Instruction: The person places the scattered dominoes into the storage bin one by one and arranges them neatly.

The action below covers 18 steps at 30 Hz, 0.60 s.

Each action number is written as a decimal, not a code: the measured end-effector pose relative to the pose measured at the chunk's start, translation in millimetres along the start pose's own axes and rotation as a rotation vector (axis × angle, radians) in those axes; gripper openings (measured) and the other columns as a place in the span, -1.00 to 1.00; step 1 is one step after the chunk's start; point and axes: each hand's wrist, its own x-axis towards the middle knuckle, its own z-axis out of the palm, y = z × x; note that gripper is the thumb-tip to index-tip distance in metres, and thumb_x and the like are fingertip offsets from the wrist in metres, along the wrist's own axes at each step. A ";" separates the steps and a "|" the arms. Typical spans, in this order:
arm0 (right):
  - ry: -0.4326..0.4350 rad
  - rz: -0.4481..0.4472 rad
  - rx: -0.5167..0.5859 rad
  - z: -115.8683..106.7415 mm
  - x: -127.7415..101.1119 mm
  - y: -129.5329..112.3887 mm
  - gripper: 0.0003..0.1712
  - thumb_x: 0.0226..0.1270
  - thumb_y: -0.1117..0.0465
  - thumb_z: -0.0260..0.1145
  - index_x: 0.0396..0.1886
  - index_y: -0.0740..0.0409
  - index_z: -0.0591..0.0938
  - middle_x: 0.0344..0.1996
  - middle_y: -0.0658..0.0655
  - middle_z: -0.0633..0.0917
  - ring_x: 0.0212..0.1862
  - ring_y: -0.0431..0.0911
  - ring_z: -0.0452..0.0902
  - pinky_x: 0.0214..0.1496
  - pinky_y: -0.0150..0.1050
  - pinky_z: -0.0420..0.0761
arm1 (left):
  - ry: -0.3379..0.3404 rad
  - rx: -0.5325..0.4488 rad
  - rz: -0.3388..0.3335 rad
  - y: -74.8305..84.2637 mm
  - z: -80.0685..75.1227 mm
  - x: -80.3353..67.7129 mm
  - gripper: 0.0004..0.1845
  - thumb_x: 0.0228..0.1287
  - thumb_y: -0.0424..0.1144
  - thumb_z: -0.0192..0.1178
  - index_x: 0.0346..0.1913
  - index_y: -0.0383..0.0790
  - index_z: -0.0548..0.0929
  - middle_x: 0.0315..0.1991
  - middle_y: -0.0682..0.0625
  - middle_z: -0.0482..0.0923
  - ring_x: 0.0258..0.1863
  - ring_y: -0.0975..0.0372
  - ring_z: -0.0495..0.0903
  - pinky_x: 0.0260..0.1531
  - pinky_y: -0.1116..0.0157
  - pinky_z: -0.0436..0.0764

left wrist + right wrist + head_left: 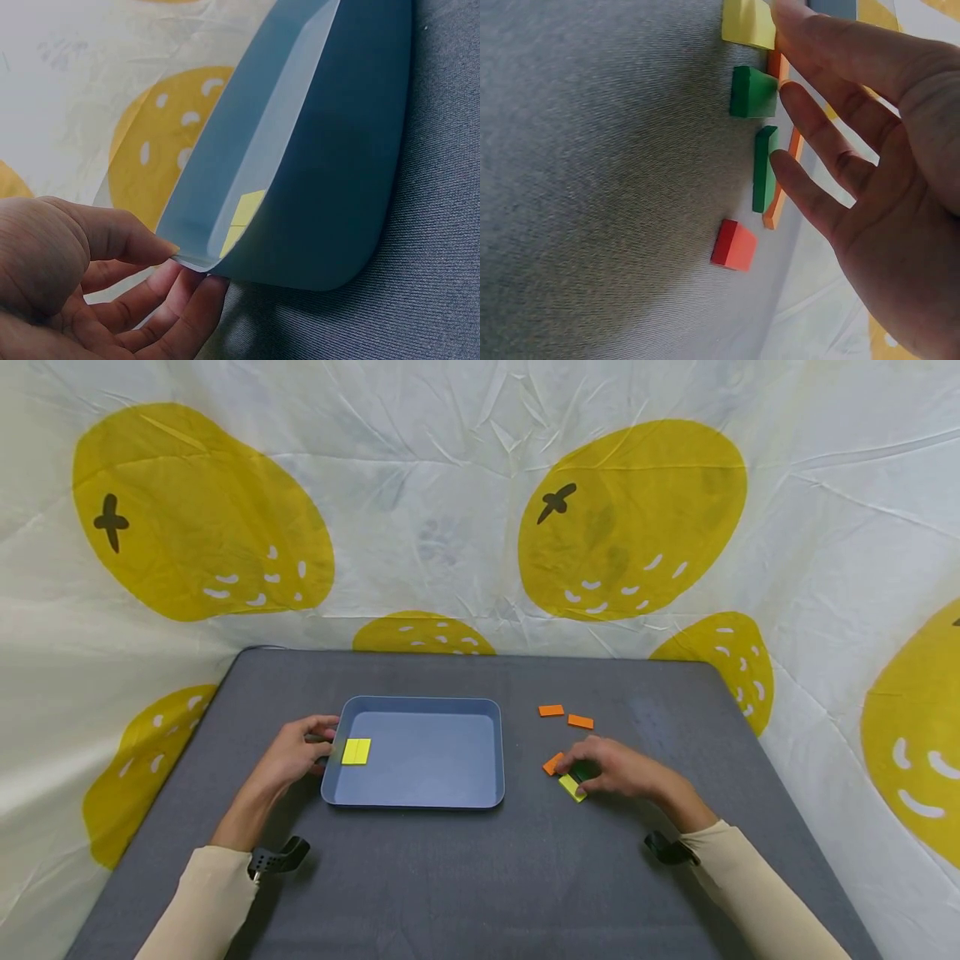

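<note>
Blocks lie under and beside the right hand (pixel 615 770) in the head view: a yellow block (pixel 572 787) pokes out at its fingertips on the side nearer the person, a green block (pixel 583 771) shows under the fingers, and an orange block (pixel 553 763) sits just beyond the fingertips toward the tray (pixel 420 802). Two more orange blocks (pixel 566 716) rest on the grey tabletop (pixel 465 877) farther from the person than that hand. The left hand (pixel 294 753) holds the tray's near-left rim, thumb over the edge, and a pair of yellow blocks (pixel 356 752) lies inside the tray just beside that thumb. From the left wrist, the thumb (pixel 127 236) lies on top of the tray rim (pixel 196 260) and the fingers (pixel 184 304) curl beneath it, pinching the edge; the yellow blocks (pixel 241 219) show inside against the wall. From the right wrist, the right hand (pixel 870 157) is spread with nearly straight fingers, gripping nothing; its fingertips hover over or touch the yellow block (pixel 748 24), two green blocks (pixel 757 127), and a thin orange block (pixel 784 176); another orange block (pixel 733 245) lies apart, just off the fingers.
</note>
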 end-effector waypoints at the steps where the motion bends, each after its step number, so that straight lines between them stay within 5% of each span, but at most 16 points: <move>1: 0.003 -0.001 -0.002 0.3 -1.0 -0.1 -0.56 0.15 0.30 0.55 0.06 0.09 0.72 0.04 0.03 0.72 0.08 0.00 0.54 0.19 -0.04 0.51 | -0.001 0.000 0.001 0.1 -0.3 -0.1 -0.46 0.48 -0.42 0.05 0.48 -0.33 0.34 0.26 -0.38 0.40 0.14 -0.14 0.48 -0.17 0.07 0.73; 8: -0.001 0.020 -0.022 2.8 -6.3 -1.7 -0.51 0.12 0.29 0.57 0.09 0.06 0.71 0.08 0.02 0.70 0.13 -0.02 0.44 0.18 -0.03 0.49 | -0.009 -0.006 -0.006 1.2 -0.7 -1.3 -0.46 0.48 -0.42 0.05 0.48 -0.33 0.34 0.26 -0.38 0.39 0.13 -0.13 0.48 -0.16 0.06 0.73; 18: 0.055 -0.060 -0.174 7.3 -9.0 1.4 -0.51 0.07 0.31 0.60 0.05 0.08 0.73 0.05 0.03 0.69 0.13 0.00 0.44 0.19 0.10 0.47 | 0.005 0.004 -0.005 0.9 -0.1 -0.9 -0.46 0.47 -0.42 0.06 0.48 -0.31 0.35 0.26 -0.37 0.40 0.14 -0.13 0.48 -0.17 0.09 0.73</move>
